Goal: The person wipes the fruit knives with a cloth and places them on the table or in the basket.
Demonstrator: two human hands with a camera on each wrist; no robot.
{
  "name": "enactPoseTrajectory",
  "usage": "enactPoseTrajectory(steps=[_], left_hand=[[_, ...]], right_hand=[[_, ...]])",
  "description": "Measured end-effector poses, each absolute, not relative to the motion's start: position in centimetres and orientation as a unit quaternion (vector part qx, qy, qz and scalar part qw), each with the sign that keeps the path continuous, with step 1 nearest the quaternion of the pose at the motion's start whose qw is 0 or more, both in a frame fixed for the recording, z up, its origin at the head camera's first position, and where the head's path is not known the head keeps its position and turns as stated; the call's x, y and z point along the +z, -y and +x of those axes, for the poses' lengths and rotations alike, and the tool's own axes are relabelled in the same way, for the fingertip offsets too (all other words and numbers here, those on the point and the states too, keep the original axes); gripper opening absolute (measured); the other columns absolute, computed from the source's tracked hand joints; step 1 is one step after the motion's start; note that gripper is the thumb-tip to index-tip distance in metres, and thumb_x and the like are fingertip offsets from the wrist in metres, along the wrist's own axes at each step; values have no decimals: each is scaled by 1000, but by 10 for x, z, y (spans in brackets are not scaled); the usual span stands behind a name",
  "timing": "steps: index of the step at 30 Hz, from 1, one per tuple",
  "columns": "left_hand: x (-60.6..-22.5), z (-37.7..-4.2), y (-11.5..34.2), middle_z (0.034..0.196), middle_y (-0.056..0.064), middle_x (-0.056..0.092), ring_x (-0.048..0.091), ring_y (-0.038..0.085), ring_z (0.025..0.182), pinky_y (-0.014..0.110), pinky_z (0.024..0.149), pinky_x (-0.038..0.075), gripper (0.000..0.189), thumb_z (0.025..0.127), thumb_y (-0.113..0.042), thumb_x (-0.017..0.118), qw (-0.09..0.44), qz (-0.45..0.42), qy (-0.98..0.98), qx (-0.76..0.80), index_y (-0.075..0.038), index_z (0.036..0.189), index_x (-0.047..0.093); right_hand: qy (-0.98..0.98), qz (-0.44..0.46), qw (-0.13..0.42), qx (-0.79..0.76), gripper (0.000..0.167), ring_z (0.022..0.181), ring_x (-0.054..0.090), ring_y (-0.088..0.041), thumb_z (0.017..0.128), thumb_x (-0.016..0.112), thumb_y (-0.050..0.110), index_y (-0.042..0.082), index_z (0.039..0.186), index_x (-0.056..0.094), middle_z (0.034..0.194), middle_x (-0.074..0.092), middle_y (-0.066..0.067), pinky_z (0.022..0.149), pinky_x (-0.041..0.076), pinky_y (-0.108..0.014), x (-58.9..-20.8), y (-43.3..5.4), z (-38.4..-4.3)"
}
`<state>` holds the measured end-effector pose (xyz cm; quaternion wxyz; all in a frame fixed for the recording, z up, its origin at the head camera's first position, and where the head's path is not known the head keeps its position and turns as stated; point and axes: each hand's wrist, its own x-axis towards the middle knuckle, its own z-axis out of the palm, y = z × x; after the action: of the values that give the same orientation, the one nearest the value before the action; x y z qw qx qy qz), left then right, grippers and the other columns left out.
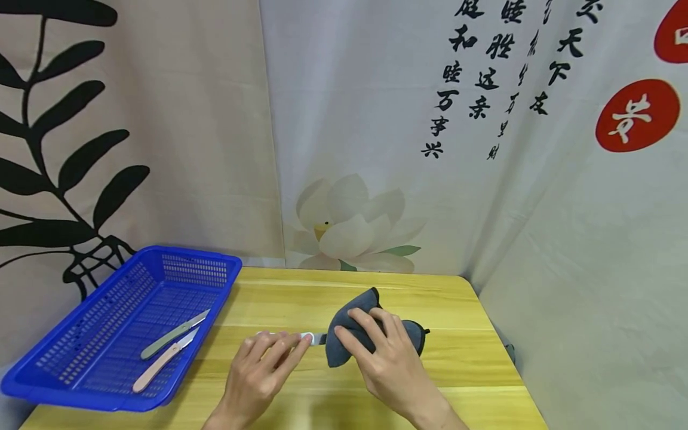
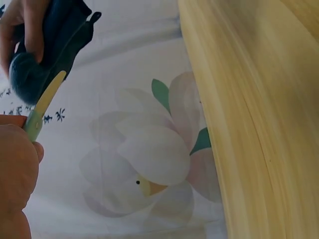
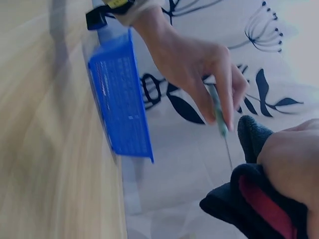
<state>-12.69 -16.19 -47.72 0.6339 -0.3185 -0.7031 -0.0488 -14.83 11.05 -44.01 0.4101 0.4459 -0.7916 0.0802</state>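
Observation:
A small knife [image 1: 319, 339] with a pale green handle [image 2: 34, 124] is held by my left hand [image 1: 258, 373], the fingers pinching the handle. Its blade [image 2: 50, 93] points right, toward a folded dark blue-grey cloth [image 1: 344, 334] with black edging. My right hand [image 1: 389, 358] grips this cloth from above. Inside a fold of the cloth, the right wrist view shows a red lining [image 3: 266, 201]. In the head view the cloth covers the blade's tip, and whether the blade touches it I cannot tell.
A blue plastic basket [image 1: 107, 310] stands at the table's left side. Two more knives lie in it, one with a green handle [image 1: 161, 345] and one with a pinkish-beige handle [image 1: 156, 370]. Behind the wooden table [image 1: 457, 370] hangs a printed curtain [image 1: 349, 119].

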Motion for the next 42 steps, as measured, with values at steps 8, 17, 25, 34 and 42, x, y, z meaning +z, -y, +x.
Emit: enactPoseTrajectory(steps=[8,17,25,34,42], left_hand=[[-485,-127,159,92,4,80,66,23,81,32,71,45,38,118,-4,53,632,-316,706,-48,-12,107,89],[-483,-127,158,93,5,80,67,23,81,35,73,49,37,118,-4,54,640,-317,698,-46,-11,106,88],[-481,-127,161,92,5,81,69,24,81,37,73,50,36,118,-5,55,645,-311,696,-42,-10,106,88],[-476,-126,163,91,4,81,68,23,79,37,72,50,35,117,-6,56,653,-309,689,-47,-11,104,88],[-472,-127,163,90,5,81,68,23,77,37,71,49,34,117,-6,57,662,-311,680,-53,-10,102,87]], right_hand=[[800,463,379,41,40,115,64,-34,104,63,5,24,137,76,147,68,-11,96,60,-47,-443,-95,-141],[799,457,388,40,43,114,64,-34,109,49,5,24,135,77,145,69,-11,94,60,-47,-443,-93,-141],[821,435,368,35,63,118,64,-36,81,93,5,27,137,75,146,67,-9,93,60,-50,-444,-103,-145],[824,428,369,41,34,118,65,-38,109,62,11,26,137,75,145,68,-10,96,60,-53,-447,-112,-152],[822,421,381,45,54,116,66,-39,122,23,24,25,135,76,143,69,-11,93,61,-53,-450,-117,-156]])
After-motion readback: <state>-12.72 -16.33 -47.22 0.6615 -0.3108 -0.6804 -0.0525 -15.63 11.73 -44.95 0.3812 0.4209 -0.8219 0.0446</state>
